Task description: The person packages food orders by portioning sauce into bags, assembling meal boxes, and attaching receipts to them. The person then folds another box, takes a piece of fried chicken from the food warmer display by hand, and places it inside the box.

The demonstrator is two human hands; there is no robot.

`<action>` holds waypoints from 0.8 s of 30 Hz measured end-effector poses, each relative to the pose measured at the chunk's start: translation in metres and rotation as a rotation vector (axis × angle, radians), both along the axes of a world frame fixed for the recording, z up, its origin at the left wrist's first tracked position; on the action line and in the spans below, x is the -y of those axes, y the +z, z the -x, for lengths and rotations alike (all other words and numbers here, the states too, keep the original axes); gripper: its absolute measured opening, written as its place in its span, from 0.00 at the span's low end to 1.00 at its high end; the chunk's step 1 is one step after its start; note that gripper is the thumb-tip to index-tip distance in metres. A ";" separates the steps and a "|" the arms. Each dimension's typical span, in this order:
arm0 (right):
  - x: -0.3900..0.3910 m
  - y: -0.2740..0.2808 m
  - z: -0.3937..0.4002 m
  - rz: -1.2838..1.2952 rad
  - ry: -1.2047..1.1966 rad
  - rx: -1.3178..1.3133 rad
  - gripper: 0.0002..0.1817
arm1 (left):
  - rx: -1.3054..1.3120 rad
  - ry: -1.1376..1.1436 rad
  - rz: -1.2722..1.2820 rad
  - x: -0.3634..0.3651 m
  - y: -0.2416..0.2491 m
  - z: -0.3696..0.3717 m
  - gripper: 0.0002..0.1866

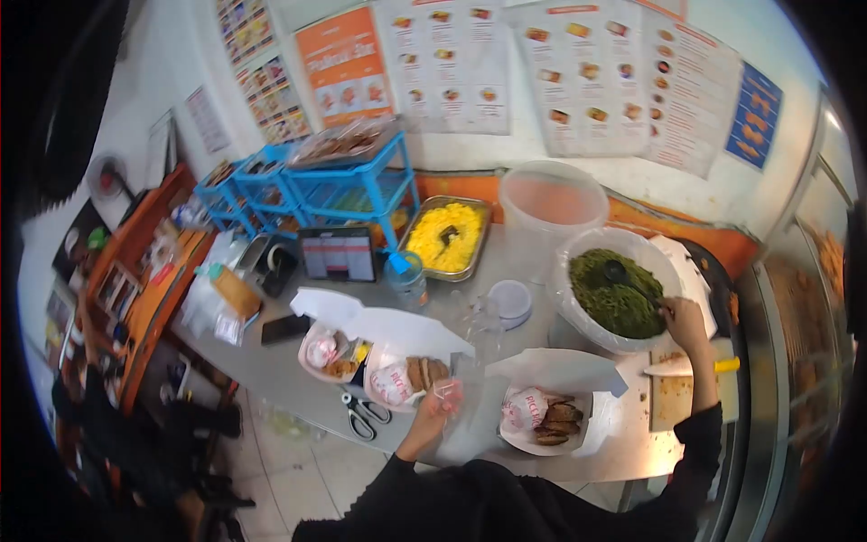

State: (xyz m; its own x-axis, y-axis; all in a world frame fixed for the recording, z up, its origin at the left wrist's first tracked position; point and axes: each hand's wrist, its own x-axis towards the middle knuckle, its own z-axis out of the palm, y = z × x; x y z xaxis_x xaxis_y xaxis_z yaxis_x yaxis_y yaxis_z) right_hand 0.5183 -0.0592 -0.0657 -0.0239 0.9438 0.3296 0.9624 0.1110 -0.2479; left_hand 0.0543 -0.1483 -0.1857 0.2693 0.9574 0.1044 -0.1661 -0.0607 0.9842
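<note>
My right hand (684, 322) is closed at the rim of a bag-lined plastic tub (567, 316), around the handle end of a black ladle (616, 271). The ladle's head rests in dark green chopped food (596, 294). My left hand (437, 406) pinches a clear plastic bag (466, 384), whose outline is faint. To the right of this hand stands an open white takeaway box (587, 434) with a printed rice packet (524, 411) and sliced brown meat (560, 422). To its left, two similar boxes (411, 334) stand open with wrapped packets and food inside.
Scissors (364, 417) lie by the table's front edge. A phone (284, 329), tablet (338, 254), tray of yellow food (447, 237) and tall clear bucket (553, 217) stand behind. A yellow-handled knife (691, 367) lies on the right. Another person (117, 415) is at far left.
</note>
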 end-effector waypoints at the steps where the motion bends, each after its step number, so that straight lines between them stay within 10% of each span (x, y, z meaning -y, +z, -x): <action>1: -0.001 0.001 0.000 -0.104 0.013 0.105 0.09 | -0.009 0.002 0.021 0.000 -0.003 0.000 0.30; 9: -0.031 0.043 0.029 -0.165 -0.116 0.593 0.15 | -0.069 0.166 -0.149 0.008 0.001 0.004 0.22; 24: -0.050 -0.007 -0.069 0.015 -0.020 -0.212 0.07 | -0.292 0.237 -0.315 0.014 0.050 0.024 0.24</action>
